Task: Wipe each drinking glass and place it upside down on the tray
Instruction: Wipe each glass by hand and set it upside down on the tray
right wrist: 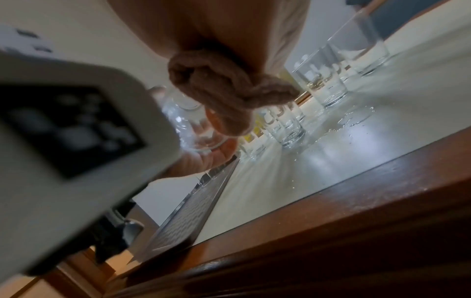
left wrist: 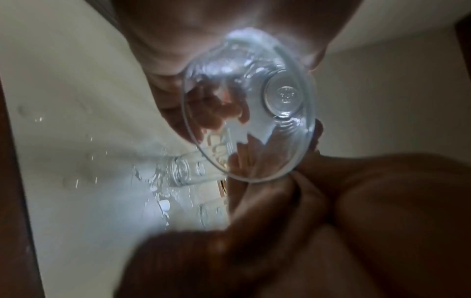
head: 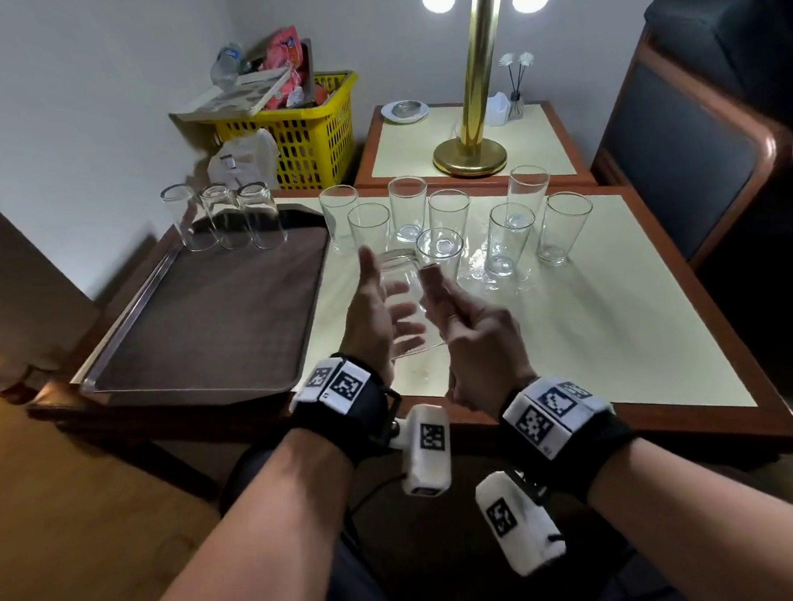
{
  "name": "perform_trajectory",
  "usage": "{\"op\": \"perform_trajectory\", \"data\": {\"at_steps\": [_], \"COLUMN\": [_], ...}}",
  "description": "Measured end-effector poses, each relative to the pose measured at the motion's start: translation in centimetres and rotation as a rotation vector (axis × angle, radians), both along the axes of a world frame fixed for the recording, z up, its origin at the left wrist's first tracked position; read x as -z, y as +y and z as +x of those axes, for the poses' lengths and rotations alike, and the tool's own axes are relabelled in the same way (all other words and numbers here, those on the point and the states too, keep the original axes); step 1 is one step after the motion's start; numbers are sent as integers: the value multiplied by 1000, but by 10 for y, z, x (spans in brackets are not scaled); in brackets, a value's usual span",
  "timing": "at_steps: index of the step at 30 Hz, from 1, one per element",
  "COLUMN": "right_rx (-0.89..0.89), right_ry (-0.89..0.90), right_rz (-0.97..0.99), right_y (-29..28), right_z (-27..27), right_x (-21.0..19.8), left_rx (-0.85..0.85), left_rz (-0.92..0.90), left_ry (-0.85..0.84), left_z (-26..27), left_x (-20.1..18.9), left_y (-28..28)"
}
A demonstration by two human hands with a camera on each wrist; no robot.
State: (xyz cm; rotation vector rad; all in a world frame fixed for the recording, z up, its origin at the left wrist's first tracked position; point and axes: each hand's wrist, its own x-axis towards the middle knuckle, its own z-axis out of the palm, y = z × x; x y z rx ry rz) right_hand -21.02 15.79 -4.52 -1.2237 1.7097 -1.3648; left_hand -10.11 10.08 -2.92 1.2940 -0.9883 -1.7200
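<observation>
Two hands meet on one clear drinking glass point(head: 401, 300), held above the cream-topped wooden table point(head: 622, 331) — the left hand point(head: 372, 316) cradles it with fingers around, the right hand point(head: 472, 337) pinches its side. Beyond the hands stand eight upright clear glasses point(head: 507, 238); far left of them, three inverted glasses point(head: 224, 218) sit on the brown rectangular tray point(head: 208, 313).

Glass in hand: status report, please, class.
Left hand and right hand both hold one glass above the table. Three glasses inverted on tray. Path to tray looks clear.
</observation>
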Motion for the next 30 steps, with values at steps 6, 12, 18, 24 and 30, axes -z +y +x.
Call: {"op": "perform_trajectory", "data": {"at_steps": [6, 12, 18, 24, 30], "right_rx": [67, 124, -27, 129, 36], "right_ry": [-134, -78, -83, -45, 27], "right_rz": [24, -12, -30, -3, 31], "right_y": [-2, -7, -1, -13, -9], "right_z": [-10, -7, 4, -16, -7], "right_x": [-15, -14, -17, -24, -23], "left_rx": [187, 314, -31, 212, 213], "left_rz": [-129, -23, -10, -95, 103], "left_ry": [-37, -93, -25, -55, 9], "left_z": [2, 9, -1, 2, 7], "left_x": [-6, -3, -5, -1, 4], "left_y": [2, 1, 4, 6, 3]}}
